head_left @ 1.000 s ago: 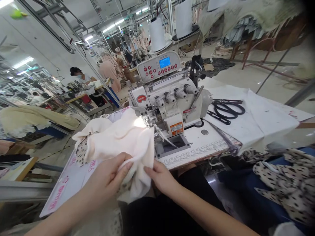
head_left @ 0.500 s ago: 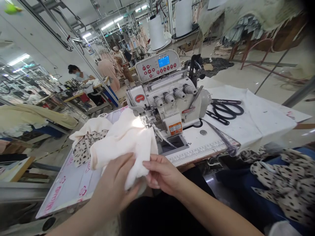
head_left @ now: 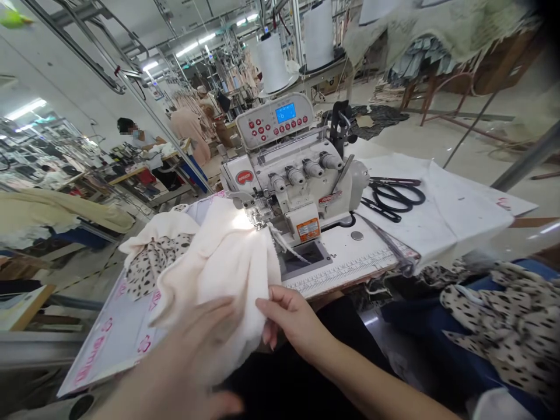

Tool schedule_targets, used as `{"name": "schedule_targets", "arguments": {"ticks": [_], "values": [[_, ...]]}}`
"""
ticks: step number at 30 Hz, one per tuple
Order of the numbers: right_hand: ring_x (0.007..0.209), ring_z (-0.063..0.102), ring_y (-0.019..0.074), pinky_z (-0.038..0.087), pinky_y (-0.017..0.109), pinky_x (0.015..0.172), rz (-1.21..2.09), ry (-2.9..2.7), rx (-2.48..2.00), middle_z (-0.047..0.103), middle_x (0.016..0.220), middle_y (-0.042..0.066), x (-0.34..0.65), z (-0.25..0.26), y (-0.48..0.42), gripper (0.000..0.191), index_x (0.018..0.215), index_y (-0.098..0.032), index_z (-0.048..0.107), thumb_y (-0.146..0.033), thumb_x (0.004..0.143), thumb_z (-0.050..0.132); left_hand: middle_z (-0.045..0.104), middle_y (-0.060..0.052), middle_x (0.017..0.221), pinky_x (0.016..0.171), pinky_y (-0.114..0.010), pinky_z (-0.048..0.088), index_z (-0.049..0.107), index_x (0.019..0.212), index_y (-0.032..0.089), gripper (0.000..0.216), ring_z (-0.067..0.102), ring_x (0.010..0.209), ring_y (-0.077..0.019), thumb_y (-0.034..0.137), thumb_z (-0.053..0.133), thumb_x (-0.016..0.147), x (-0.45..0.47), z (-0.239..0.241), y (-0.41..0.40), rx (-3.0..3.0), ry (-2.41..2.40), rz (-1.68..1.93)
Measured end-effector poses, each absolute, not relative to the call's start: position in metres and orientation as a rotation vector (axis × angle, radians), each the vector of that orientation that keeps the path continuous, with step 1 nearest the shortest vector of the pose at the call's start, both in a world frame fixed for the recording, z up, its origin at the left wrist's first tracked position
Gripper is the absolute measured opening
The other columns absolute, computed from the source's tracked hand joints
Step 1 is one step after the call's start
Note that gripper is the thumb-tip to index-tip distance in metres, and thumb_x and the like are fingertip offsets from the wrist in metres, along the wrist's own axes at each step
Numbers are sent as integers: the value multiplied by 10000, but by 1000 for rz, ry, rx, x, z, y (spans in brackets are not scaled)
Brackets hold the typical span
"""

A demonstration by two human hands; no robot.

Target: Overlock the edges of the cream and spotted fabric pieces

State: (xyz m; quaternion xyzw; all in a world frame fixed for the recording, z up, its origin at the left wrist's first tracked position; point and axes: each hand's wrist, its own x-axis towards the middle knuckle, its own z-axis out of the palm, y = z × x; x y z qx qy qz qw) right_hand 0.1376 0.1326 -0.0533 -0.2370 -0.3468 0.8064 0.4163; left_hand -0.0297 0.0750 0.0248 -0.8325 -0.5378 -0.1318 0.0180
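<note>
My right hand [head_left: 295,318] pinches the near right edge of the cream fabric [head_left: 223,271], which lies by the foot of the sewing machine [head_left: 301,201]. My left hand [head_left: 195,341], blurred, has thumb and fingers apart; slack folds beneath it could bunch and skew that edge.

The left hand [head_left: 190,347] is splayed and blurred, while the right hand [head_left: 294,322] pinches.
</note>
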Motion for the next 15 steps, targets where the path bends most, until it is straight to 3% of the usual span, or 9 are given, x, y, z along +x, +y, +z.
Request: {"name": "schedule_targets", "arguments": {"ticks": [3, 6, 9, 12, 15], "values": [[468, 445, 78, 391, 201, 476, 1780, -1066, -632, 473, 514, -41, 148, -34, 133, 313, 588, -165, 455, -405, 755, 566, 456, -122, 1223, 933, -359, 415, 289, 1314, 146, 629, 436, 1131, -216, 301, 535, 757, 3, 3, 102, -2575, -1636, -510], [777, 509, 139, 415, 268, 752, 1382, -1280, -685, 507, 762, 14, 159, -24, 138, 244, 570, -159, 516, -285, 774, 559, 506, -119, 1053, 858, -328, 443, 422, 1196, 96, 424, 492, 984, -188, 129, 431, 773, 18, -9, 125, -2509, -1550, -735], [996, 468, 179, 372, 304, 868, 1179, -1270, -777, 487, 1005, 51, 164, -37, 148, 77, 803, -192, 596, -248, 780, 549, 520, -70, 881, 694, -255, 459, 530, 1058, 114, 328, 515, 799, -146, 78, 398, 760, 16, 0, 136, -2561, -1460, -784], [875, 517, 178, 425, 300, 751, 1358, -1117, -841, 530, 930, 45, 161, -61, 158, 324, 1005, -200, 510, -304, 717, 616, 514, -46, 797, 608, -233, 439, 542, 1047, 128, 340, 504, 700, -128, 60, 394, 748, 13, 18, 137, -2616, -1411, -741], [605, 486, 132, 407, 253, 583, 1704, -1115, -731, 521, 662, -14, 157, -72, 160, 279, 815, -166, 537, -398, 686, 626, 518, -47, 748, 567, -235, 440, 528, 1070, 113, 336, 500, 650, -131, 73, 405, 760, 13, 25, 138, -2679, -1265, -618]]}}
